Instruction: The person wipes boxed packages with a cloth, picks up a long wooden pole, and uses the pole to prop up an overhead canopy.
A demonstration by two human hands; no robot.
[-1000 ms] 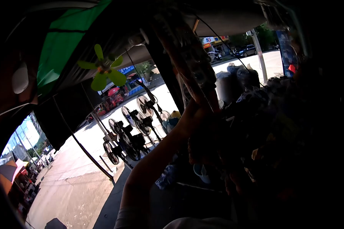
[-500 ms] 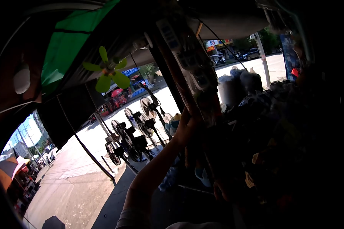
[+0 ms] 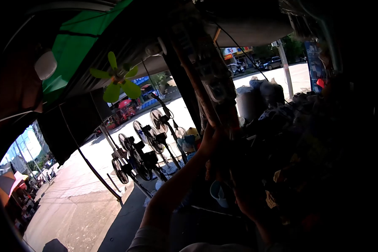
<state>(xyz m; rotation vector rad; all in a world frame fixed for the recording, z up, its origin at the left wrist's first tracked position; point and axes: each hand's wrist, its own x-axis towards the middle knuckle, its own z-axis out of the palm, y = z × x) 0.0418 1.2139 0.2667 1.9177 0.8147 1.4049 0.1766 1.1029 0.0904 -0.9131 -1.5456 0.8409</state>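
My left hand reaches up from the lower middle and is closed round a brown wooden pole. The pole slants from the upper left down past the hand, and its lower part fades into shadow. My right hand is lower down, close to the line of the pole; its fingers are too dark to make out. Behind the pole hang several packaged goods, poorly lit. A light blue bucket stands between my two forearms.
Several standing fans stand at the stall's edge by the sunlit street. A green-bladed fan hangs overhead near a white lamp. Dark bagged goods are piled at the right.
The view has shifted slightly, so the fans and street sit a little further left. My right hand and forearm show more, raised a little. My left hand stays on the pole.
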